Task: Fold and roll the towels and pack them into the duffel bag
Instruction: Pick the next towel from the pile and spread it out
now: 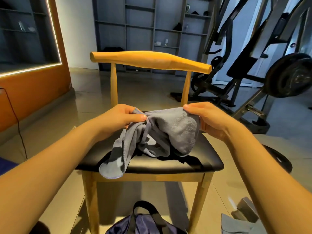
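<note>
Towel (170, 130): soft grey cloth, matt, with a fine short pile and a stitched hem along the edge.
Seat (207, 156): black padded covering that looks like leather or vinyl, smooth, with a soft sheen where light falls.
Chair frame (148, 59): light yellowish wood, smooth and rounded, satin finish.
Floor (55, 130): large beige tiles, smooth and glossy, mirroring the light.
Duffel bag (125, 225): dark blue woven cloth with a slight synthetic sheen.
Bag handle (135, 210): black webbing, matt.
Gym machine (243, 63): dark painted metal, mostly matt.
Weight plate (290, 76): dark and dull; metal or rubber cannot be told.
Second towel (236, 225): grey matt cloth.
Wall panel (33, 92): orange, smooth, flat finish.
</note>
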{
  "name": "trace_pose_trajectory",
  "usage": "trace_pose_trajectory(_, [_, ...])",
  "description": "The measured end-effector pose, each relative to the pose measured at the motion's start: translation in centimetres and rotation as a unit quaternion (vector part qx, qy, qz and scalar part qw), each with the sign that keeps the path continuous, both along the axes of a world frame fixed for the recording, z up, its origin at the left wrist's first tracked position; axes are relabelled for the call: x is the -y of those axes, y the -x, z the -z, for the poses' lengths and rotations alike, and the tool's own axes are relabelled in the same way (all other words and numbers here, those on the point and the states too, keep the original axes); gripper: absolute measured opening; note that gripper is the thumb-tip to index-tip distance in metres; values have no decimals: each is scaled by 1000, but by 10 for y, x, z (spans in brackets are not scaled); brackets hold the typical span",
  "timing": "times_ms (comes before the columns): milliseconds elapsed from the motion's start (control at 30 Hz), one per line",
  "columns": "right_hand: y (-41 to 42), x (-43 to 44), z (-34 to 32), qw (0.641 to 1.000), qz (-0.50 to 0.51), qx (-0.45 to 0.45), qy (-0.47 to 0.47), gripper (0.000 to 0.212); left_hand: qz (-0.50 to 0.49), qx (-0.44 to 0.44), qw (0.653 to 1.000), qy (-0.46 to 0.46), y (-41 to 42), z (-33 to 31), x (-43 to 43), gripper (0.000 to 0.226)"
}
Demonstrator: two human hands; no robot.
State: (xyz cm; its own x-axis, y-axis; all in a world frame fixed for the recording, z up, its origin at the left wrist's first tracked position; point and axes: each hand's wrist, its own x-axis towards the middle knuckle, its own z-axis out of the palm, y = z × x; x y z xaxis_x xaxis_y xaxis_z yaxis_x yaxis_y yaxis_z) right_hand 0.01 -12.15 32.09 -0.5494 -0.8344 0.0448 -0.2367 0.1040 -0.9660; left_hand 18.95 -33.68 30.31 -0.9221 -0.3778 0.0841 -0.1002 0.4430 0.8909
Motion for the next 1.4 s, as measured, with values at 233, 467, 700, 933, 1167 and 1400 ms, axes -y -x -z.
trace_pose_trajectory(233, [1, -4, -15, 996, 60, -67, -24, 26, 13, -28, 1000, -8, -6, -10, 4, 22])
trace_pose_trajectory(467, [-8, -7, -35, 986, -14, 17, 166, 28, 52, -150, 975, -153, -12, -26, -3, 16])
trace_pose_trajectory(700, [3, 0, -16, 961, 227, 0, 158, 11, -166, -115, 979, 7, -3, -13, 6, 15])
trace_pose_trajectory(933, [2, 0, -20, 951, 194, -143, 195, 17, -321, -313, 893, 21, -7, -22, 21, 11])
trace_pose_trajectory(1167, [-25, 18, -22, 981, 142, -122, 52, 18, -158, -73, 981, 83, 8, -22, -9, 25])
trace_pose_trajectory(1400, [-48, 34, -24, 993, 91, 7, 74, 11, -105, -130, 986, 28, 7, -28, -27, 10])
